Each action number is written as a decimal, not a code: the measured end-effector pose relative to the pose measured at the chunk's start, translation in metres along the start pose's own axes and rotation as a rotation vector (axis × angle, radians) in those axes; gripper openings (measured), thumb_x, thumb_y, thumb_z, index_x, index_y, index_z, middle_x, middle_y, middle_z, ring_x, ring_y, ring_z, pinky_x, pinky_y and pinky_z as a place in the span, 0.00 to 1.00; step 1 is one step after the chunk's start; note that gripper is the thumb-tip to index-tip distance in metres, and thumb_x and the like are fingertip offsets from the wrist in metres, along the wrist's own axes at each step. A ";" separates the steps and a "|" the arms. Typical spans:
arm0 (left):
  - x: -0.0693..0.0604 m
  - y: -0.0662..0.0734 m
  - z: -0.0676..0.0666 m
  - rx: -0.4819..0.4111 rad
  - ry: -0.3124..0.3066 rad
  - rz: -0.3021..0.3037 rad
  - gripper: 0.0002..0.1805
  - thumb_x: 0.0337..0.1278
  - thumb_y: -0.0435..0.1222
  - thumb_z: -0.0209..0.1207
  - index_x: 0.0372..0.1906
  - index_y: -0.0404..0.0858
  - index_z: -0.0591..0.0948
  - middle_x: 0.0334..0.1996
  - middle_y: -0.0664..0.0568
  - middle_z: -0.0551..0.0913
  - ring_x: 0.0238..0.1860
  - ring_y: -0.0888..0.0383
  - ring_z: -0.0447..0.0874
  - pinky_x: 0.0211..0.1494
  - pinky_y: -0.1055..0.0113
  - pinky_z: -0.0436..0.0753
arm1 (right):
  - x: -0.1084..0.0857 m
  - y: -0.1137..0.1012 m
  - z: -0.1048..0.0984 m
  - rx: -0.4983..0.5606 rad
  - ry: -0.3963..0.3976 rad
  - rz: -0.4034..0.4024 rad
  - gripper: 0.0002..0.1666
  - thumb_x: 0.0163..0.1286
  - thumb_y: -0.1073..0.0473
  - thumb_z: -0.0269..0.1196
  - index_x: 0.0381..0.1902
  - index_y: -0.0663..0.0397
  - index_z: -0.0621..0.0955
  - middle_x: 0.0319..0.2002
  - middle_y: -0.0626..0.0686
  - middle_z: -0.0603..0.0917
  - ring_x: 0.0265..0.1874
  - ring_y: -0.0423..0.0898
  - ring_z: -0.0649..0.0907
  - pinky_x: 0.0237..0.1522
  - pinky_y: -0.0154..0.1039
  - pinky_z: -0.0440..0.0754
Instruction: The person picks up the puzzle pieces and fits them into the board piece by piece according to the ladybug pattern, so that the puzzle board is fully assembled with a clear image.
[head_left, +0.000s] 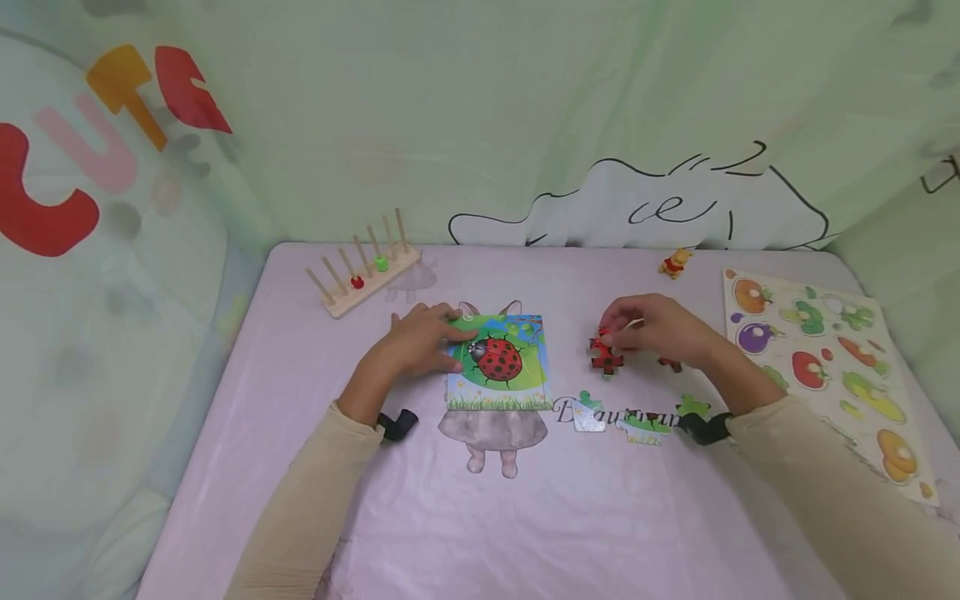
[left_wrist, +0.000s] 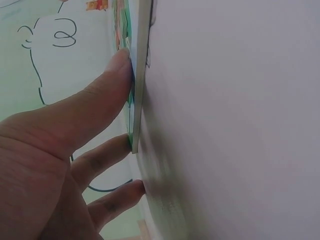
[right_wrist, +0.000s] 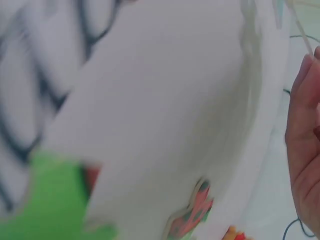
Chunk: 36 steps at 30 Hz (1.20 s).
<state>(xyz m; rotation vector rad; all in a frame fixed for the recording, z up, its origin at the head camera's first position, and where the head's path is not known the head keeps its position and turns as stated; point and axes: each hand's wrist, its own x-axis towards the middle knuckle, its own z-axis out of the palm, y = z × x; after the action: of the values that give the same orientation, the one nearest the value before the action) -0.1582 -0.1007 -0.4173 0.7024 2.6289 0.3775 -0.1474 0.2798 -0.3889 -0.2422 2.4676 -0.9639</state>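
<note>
Puzzle piece (head_left: 606,361), red and black

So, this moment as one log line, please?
left hand: touching square ladybug picture board | right hand: pinching red black-spotted jigsaw piece | loose: green jigsaw piece

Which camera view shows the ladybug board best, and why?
The head view: the ladybug board lies face up, its picture mostly uncovered. The left wrist view shows it nearly edge-on; the right wrist view shows no clear part of it.
</note>
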 end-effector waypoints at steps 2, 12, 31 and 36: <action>0.000 0.000 0.000 0.001 -0.001 0.000 0.34 0.56 0.54 0.71 0.69 0.65 0.75 0.77 0.53 0.65 0.73 0.43 0.64 0.69 0.20 0.54 | 0.003 -0.006 0.003 0.013 -0.002 -0.008 0.13 0.70 0.56 0.69 0.49 0.51 0.83 0.40 0.55 0.83 0.37 0.49 0.85 0.40 0.36 0.86; 0.001 0.000 0.000 0.005 -0.006 0.001 0.34 0.56 0.54 0.71 0.70 0.65 0.75 0.77 0.53 0.66 0.73 0.41 0.64 0.69 0.20 0.54 | 0.024 -0.030 0.022 0.105 -0.042 -0.018 0.14 0.70 0.55 0.69 0.51 0.52 0.83 0.39 0.56 0.85 0.34 0.49 0.85 0.41 0.36 0.86; 0.001 0.000 0.003 -0.049 -0.002 -0.007 0.35 0.59 0.49 0.71 0.72 0.62 0.74 0.76 0.53 0.65 0.74 0.38 0.60 0.69 0.18 0.48 | 0.052 -0.058 0.062 0.303 -0.133 -0.113 0.15 0.69 0.68 0.64 0.54 0.62 0.81 0.39 0.59 0.81 0.37 0.49 0.85 0.44 0.37 0.87; 0.001 -0.001 0.002 -0.052 -0.002 0.003 0.35 0.59 0.49 0.71 0.72 0.61 0.73 0.76 0.53 0.65 0.74 0.37 0.60 0.69 0.18 0.48 | 0.053 -0.066 0.068 0.342 -0.126 -0.095 0.15 0.68 0.69 0.64 0.53 0.65 0.81 0.37 0.59 0.83 0.34 0.48 0.87 0.45 0.38 0.87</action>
<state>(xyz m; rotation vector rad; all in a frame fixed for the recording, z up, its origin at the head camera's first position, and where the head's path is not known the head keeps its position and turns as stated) -0.1584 -0.1004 -0.4195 0.6890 2.6066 0.4436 -0.1608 0.1736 -0.4074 -0.2957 2.1513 -1.3465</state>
